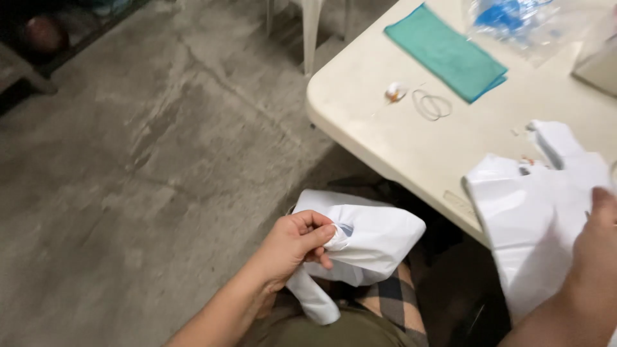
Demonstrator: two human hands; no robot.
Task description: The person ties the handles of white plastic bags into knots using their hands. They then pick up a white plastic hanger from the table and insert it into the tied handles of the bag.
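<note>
Head view, left to right. Bare concrete floor (128,160) fills the left half, stained and cracked; a dark rack with a reddish round thing (44,33) sits in the top-left corner, too dim to identify.

Left hand (292,247) is clenched around the gathered neck of a white plastic bag (373,241), held over the lap below the table edge. Bag body bulges to the right of the fist and one handle strip hangs down under it. Looks gripped that way to keep the mouth bunched shut. Plaid cloth (395,299) shows on the lap beneath.

White table (360,122) comes in from the right, rounded corner toward the floor, white legs (312,32) of some furniture behind it. On it: a small white-and-orange scrap (394,92), just beside it a couple of loose rubber bands (432,105), then a folded teal cloth (445,53) lying flat. Top edge: clear plastic packaging with blue content (514,19), blurred, print unreadable. Grey box corner (598,67) at far right.

Second white plastic bag (536,212) drapes over the near table edge, handles up on the tabletop, body hanging off. Right hand (594,257) grasps it from the right side, thumb on top of the film; fingers are hidden, so grip detail is unclear.
</note>
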